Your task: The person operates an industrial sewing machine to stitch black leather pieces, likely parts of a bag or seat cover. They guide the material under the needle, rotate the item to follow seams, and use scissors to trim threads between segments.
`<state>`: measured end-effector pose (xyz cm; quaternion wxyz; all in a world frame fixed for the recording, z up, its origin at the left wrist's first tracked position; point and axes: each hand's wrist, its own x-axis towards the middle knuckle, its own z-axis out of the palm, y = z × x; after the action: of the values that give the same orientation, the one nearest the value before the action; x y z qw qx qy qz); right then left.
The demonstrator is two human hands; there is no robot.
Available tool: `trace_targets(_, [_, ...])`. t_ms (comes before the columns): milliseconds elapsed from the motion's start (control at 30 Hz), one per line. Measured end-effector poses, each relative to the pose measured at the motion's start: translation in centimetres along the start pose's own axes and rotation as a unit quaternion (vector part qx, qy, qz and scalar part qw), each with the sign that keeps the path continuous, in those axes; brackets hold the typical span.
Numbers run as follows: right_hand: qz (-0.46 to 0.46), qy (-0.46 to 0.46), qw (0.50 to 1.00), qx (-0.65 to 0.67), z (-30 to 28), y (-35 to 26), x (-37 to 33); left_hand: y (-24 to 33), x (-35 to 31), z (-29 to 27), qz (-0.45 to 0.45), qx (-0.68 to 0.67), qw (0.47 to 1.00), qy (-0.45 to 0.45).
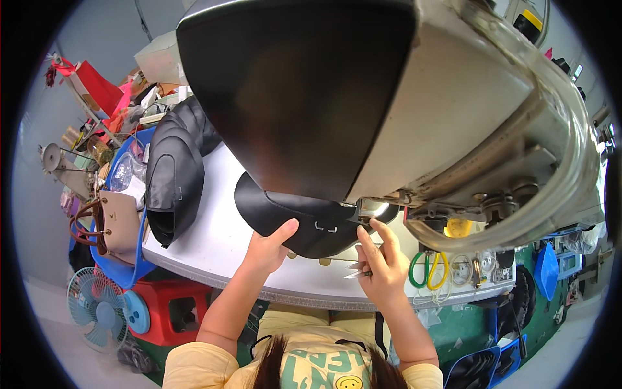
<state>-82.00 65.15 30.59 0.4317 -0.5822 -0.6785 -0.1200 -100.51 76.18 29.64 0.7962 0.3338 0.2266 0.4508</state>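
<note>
A curved black leather panel lies under the head of a sewing machine, with two small pale bracket marks on its face. At its near left edge my left hand is closed, thumb on top and the other fingers underneath. My right hand rests at the panel's near right edge, index and middle fingers stretched toward the presser foot. Pointed metal blades, apparently thread snips, stick out from its curled lower fingers. The machine's dark cover hides the far part of the panel.
A stack of black leather pieces stands left on the white table. Green-and-yellow-handled scissors lie right of my right hand, near bobbins. A blue basket, beige handbag, red stool and fan are left.
</note>
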Motion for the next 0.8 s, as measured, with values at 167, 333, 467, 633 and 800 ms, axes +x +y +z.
trace_targets(167, [-0.033, 0.006, 0.999, 0.001, 0.9, -0.1, -0.4, -0.7, 0.2, 0.3, -0.002, -0.016, 1.0, 0.015])
trace_targets(333, [-0.037, -0.005, 0.999, 0.005, 1.7, 0.0, -0.6, -1.1, -1.8, 1.8, 0.019, 0.0, 0.999, 0.041])
trace_targets(467, [-0.033, -0.001, 0.999, -0.011, 1.2, -0.3, -0.2, -1.6, -2.1, 1.9, 0.018, -0.013, 0.999, 0.027])
trace_targets(633, [-0.014, -0.018, 1.0, -0.016, 0.5, -0.2, 0.3, -2.6, -2.1, -0.1, -0.023, -0.063, 0.991, -0.119])
trace_targets(800, [-0.034, -0.008, 0.999, 0.001, 0.0, 0.2, 1.2, -0.2, 1.1, -3.8, -0.121, -0.271, 0.944, -0.146])
